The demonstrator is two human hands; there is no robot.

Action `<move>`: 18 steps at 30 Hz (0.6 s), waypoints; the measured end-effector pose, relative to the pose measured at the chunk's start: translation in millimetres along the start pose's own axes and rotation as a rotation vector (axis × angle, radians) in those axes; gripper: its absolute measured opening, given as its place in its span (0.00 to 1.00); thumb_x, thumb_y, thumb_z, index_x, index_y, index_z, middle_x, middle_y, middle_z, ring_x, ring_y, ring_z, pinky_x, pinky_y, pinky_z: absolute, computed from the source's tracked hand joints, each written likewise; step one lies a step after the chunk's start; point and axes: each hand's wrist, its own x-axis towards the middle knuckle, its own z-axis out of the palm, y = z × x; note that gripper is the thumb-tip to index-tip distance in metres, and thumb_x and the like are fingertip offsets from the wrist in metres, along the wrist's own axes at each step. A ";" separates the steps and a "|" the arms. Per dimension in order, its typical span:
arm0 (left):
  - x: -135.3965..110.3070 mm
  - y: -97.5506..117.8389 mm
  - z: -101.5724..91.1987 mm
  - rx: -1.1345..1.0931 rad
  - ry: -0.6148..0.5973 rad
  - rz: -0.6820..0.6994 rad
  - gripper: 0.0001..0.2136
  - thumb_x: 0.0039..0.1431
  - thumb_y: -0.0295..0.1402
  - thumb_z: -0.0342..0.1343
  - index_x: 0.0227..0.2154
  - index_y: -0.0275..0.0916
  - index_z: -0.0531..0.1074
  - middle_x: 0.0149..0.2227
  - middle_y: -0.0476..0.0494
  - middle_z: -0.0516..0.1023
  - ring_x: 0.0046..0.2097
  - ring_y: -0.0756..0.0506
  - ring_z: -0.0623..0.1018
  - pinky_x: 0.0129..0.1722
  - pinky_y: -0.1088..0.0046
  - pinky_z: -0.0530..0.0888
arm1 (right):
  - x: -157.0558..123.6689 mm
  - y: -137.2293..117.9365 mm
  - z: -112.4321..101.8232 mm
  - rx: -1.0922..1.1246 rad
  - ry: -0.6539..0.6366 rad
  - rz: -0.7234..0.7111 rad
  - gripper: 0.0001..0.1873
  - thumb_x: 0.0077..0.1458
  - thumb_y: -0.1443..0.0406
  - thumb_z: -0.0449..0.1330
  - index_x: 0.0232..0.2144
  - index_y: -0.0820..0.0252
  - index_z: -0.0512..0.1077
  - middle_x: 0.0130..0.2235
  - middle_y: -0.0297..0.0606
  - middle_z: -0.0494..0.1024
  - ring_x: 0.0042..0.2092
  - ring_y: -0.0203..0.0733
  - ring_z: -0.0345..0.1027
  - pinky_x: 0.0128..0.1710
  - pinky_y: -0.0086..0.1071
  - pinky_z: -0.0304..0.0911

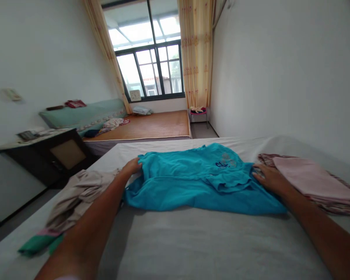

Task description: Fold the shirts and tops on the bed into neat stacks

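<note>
A turquoise T-shirt (pixel 175 190) with a dark and grey print near its right end lies sideways, partly folded over, on the white sheet. My left hand (pixel 132 166) is closed on its left edge, fingertips pinching the cloth. At the opposite end, my right hand (pixel 270 179) has its fingertips on the shirt's edge, thumb below the fingers; the cloth there looks gripped, though the contact is small. Part of the shirt's lower layer spreads toward me, below both hands.
Crumpled beige clothing (pixel 81 194) with green and pink parts lies left of my forearm. A folded pink cloth (pixel 312 177) tops a striped stack at right. The white-sheeted surface (pixel 210 245) extends toward me. Beyond are another bed (pixel 160 124) and a dark cabinet (pixel 43 159).
</note>
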 end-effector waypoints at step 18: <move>-143.0 -27.3 -6.2 0.228 0.182 -0.166 0.17 0.62 0.36 0.45 0.50 0.46 0.73 0.57 0.34 0.68 0.59 0.29 0.61 0.52 0.36 0.56 | -2.9 6.9 6.1 -0.066 -0.131 -0.101 0.19 0.52 0.56 0.49 0.38 0.56 0.74 0.45 0.53 0.78 0.45 0.59 0.73 0.50 0.50 0.63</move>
